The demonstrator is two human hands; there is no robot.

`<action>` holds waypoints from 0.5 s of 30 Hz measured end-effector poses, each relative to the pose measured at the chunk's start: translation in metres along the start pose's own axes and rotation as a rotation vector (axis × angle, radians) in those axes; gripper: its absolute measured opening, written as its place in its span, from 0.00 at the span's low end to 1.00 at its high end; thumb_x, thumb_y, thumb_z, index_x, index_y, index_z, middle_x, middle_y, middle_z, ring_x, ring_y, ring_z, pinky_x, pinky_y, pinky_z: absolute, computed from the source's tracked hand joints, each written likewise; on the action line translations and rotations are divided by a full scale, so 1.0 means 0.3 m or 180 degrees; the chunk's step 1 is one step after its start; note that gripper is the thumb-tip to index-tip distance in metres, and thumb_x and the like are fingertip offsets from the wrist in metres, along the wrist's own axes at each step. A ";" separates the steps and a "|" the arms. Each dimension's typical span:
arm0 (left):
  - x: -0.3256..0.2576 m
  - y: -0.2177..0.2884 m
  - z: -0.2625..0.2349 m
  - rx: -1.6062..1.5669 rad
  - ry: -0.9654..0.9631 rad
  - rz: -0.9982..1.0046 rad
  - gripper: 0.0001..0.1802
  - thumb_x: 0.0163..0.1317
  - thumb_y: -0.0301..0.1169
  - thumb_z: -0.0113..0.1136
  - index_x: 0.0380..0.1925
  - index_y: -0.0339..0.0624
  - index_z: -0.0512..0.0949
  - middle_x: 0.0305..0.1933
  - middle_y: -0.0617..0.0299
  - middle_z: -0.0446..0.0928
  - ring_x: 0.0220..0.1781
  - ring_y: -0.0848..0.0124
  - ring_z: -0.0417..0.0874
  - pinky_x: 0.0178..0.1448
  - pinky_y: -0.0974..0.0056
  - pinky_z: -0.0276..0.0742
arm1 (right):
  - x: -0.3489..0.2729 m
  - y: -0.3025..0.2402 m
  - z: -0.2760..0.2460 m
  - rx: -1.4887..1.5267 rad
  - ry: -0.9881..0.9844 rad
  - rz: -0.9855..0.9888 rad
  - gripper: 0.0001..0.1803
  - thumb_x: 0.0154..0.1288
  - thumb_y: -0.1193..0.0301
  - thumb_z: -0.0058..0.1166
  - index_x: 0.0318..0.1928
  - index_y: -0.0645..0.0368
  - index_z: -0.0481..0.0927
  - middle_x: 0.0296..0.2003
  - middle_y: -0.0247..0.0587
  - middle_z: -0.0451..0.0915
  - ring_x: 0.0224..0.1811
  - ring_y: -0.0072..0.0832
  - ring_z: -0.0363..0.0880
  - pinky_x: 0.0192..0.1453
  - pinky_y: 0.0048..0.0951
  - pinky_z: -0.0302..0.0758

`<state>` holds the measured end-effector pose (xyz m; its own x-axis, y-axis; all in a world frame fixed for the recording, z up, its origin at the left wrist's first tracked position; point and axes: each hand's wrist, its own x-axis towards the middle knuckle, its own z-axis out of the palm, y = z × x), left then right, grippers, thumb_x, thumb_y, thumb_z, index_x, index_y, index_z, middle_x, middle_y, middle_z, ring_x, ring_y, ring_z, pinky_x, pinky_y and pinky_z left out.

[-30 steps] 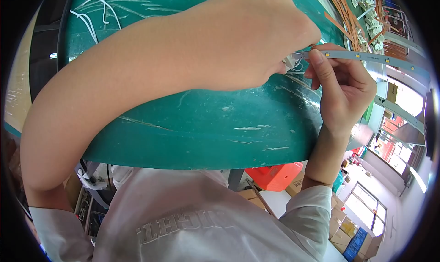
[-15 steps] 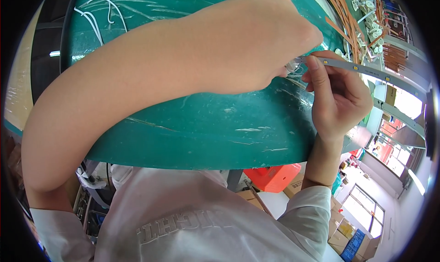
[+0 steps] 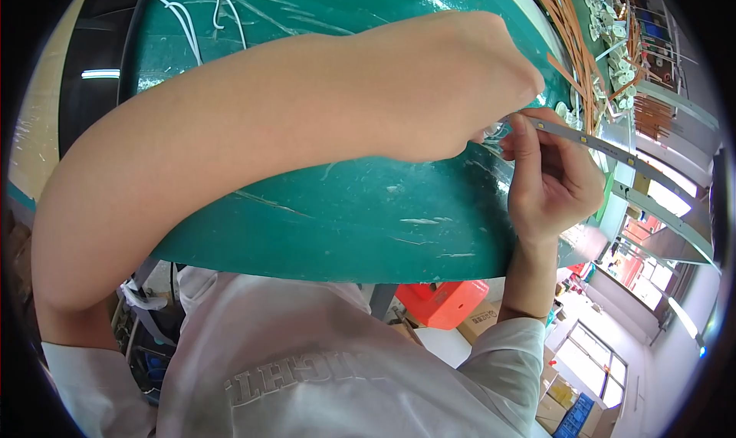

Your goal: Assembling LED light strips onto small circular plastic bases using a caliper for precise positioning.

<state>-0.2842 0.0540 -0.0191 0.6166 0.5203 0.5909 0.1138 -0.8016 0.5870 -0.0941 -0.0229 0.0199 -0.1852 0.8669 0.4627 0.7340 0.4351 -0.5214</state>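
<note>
My left arm reaches across the green table, and its hand (image 3: 460,89) is turned with the back up, which hides most of the fingers. The fingers look curled in, and a small clear and whitish piece (image 3: 495,131) shows beside their tips. What exactly they hold cannot be made out. My right hand (image 3: 556,181) is closed, pinching an LED strip (image 3: 606,150) between thumb and fingers close to its end. From there the strip runs off to the right, with small yellow LEDs along it. Both hands meet just above the table.
White wires (image 3: 191,33) lie on the green tabletop (image 3: 345,231) at the far left. Orange-brown strips (image 3: 571,39) and small white round parts (image 3: 613,31) are piled at the far right. Below the near edge stand a red plastic object (image 3: 441,304) and a cardboard box (image 3: 479,321).
The view has shifted slightly, so table and arms sit a little differently. My right hand keeps its pinch on the LED strip, and my left hand stays beside the strip's end.
</note>
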 end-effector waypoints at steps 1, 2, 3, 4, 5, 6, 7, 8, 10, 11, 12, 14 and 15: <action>-0.001 -0.003 0.003 0.0032 0.0036 0.0061 0.06 0.48 0.19 0.68 0.28 0.34 0.85 0.29 0.44 0.84 0.39 0.47 0.88 0.41 0.51 0.84 | 0.000 0.001 0.000 -0.0078 -0.0006 0.0059 0.03 0.61 0.86 0.67 0.33 0.73 0.85 0.32 0.47 0.90 0.23 0.22 0.86 0.28 0.20 0.81; -0.002 -0.005 0.006 0.0034 -0.0048 0.0011 0.05 0.48 0.19 0.68 0.28 0.34 0.85 0.29 0.44 0.84 0.39 0.47 0.88 0.41 0.51 0.84 | 0.000 0.002 0.000 -0.0038 0.0009 -0.0017 0.03 0.61 0.86 0.67 0.33 0.73 0.85 0.32 0.47 0.90 0.23 0.23 0.86 0.27 0.20 0.81; -0.002 -0.007 0.010 0.0033 -0.0042 0.0014 0.05 0.48 0.19 0.68 0.28 0.34 0.85 0.29 0.44 0.84 0.39 0.47 0.88 0.41 0.51 0.84 | 0.000 0.003 -0.001 -0.0044 0.0003 -0.0043 0.03 0.61 0.86 0.67 0.33 0.73 0.85 0.32 0.48 0.90 0.23 0.23 0.86 0.27 0.19 0.81; -0.003 -0.009 0.011 0.0031 -0.0036 0.0016 0.05 0.48 0.19 0.68 0.27 0.34 0.84 0.29 0.44 0.84 0.39 0.47 0.88 0.41 0.51 0.84 | 0.000 0.004 -0.001 -0.0043 0.0009 -0.0091 0.03 0.61 0.85 0.67 0.33 0.73 0.85 0.32 0.48 0.90 0.23 0.23 0.86 0.27 0.19 0.81; -0.002 -0.010 0.012 0.0032 0.0062 0.0065 0.05 0.47 0.18 0.68 0.27 0.34 0.84 0.29 0.44 0.84 0.39 0.47 0.88 0.41 0.51 0.84 | 0.001 0.006 -0.002 -0.0069 0.0003 -0.0052 0.03 0.61 0.86 0.67 0.33 0.73 0.85 0.32 0.48 0.90 0.23 0.23 0.86 0.27 0.19 0.80; -0.002 -0.010 0.012 0.0003 0.0120 0.0106 0.05 0.47 0.18 0.68 0.26 0.34 0.84 0.29 0.44 0.84 0.39 0.47 0.88 0.41 0.51 0.84 | 0.001 0.007 -0.002 -0.0093 0.0005 -0.0022 0.03 0.61 0.86 0.67 0.33 0.73 0.85 0.32 0.48 0.90 0.23 0.23 0.86 0.27 0.19 0.80; 0.000 -0.009 0.013 -0.0006 0.0055 0.0019 0.05 0.47 0.18 0.68 0.26 0.34 0.84 0.28 0.45 0.84 0.38 0.47 0.88 0.41 0.51 0.84 | 0.001 0.008 -0.003 -0.0131 -0.0001 0.0013 0.03 0.61 0.86 0.68 0.33 0.73 0.84 0.32 0.48 0.90 0.23 0.23 0.86 0.26 0.19 0.80; 0.001 -0.008 0.012 -0.0044 -0.0056 -0.0075 0.04 0.46 0.18 0.68 0.26 0.34 0.84 0.28 0.45 0.84 0.38 0.47 0.88 0.41 0.51 0.84 | 0.002 0.008 -0.003 -0.0100 -0.0007 -0.0039 0.03 0.61 0.86 0.68 0.33 0.73 0.84 0.32 0.48 0.90 0.23 0.23 0.85 0.26 0.19 0.80; 0.004 -0.005 0.009 -0.0045 -0.0135 -0.0119 0.05 0.46 0.18 0.68 0.25 0.34 0.85 0.28 0.45 0.84 0.37 0.48 0.89 0.41 0.52 0.84 | 0.004 0.008 -0.002 -0.0044 0.0003 -0.0123 0.03 0.61 0.85 0.68 0.32 0.72 0.84 0.32 0.48 0.90 0.22 0.23 0.85 0.26 0.19 0.79; 0.005 -0.004 0.007 -0.0010 -0.0099 -0.0069 0.05 0.46 0.18 0.68 0.25 0.35 0.85 0.27 0.45 0.84 0.37 0.48 0.89 0.41 0.52 0.84 | 0.005 0.007 -0.002 -0.0079 -0.0014 -0.0111 0.03 0.61 0.85 0.68 0.32 0.72 0.84 0.32 0.48 0.90 0.22 0.23 0.85 0.26 0.19 0.79; 0.005 -0.003 0.005 -0.0010 -0.0101 -0.0071 0.05 0.46 0.18 0.68 0.25 0.35 0.85 0.27 0.45 0.84 0.37 0.48 0.89 0.41 0.52 0.84 | 0.005 0.007 -0.002 -0.0088 -0.0012 -0.0111 0.03 0.61 0.85 0.68 0.32 0.72 0.84 0.32 0.48 0.90 0.22 0.23 0.85 0.26 0.19 0.79; 0.004 -0.001 0.003 -0.0043 -0.0149 -0.0121 0.05 0.46 0.18 0.68 0.26 0.35 0.85 0.27 0.45 0.84 0.37 0.48 0.89 0.41 0.52 0.84 | 0.005 0.005 -0.002 -0.0112 -0.0047 -0.0064 0.04 0.61 0.85 0.68 0.32 0.72 0.84 0.31 0.48 0.89 0.22 0.23 0.85 0.26 0.19 0.79; 0.003 -0.001 0.001 -0.0042 -0.0171 -0.0152 0.05 0.46 0.18 0.68 0.26 0.34 0.85 0.28 0.45 0.84 0.37 0.48 0.89 0.41 0.52 0.85 | 0.005 0.005 -0.002 -0.0127 -0.0081 -0.0025 0.04 0.60 0.85 0.68 0.32 0.72 0.84 0.31 0.48 0.89 0.22 0.22 0.85 0.26 0.19 0.79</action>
<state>-0.2834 0.0546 -0.0191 0.6517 0.5410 0.5315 0.1342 -0.7720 0.6213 -0.0929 -0.0211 0.0202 -0.2074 0.8696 0.4480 0.7578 0.4324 -0.4886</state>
